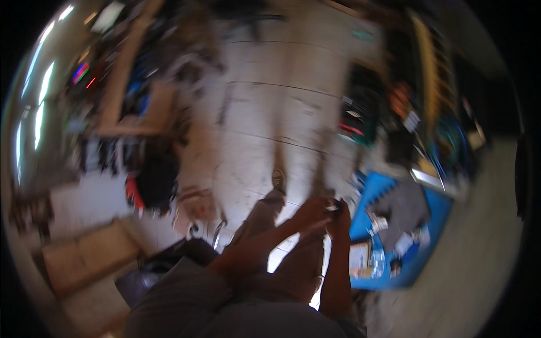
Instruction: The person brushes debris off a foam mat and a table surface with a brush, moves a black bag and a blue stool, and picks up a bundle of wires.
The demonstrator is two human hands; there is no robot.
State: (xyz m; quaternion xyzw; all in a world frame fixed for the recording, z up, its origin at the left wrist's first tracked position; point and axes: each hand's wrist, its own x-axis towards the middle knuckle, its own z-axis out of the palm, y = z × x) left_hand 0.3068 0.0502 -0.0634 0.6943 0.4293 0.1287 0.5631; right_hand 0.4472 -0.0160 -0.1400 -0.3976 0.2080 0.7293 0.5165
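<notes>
Both of my hands meet in front of me above the tiled floor, and motion blurs them. My left hand (pixel 315 210) reaches in from the left, its fingers closed against the other hand. Beside it, my right hand (pixel 339 218) is closed too. Between them shows a small dark object with a pale glint (pixel 333 207), too blurred to name. My fingers hide most of it, and which hand bears it is hard to make out.
To the right stands a blue table (pixel 417 270) with a grey cloth (pixel 401 211), papers and small items on it. A wooden box (pixel 90 256) sits at lower left, near a black and red bag (pixel 155 183). Cluttered wooden shelving (pixel 115 107) lines the far left.
</notes>
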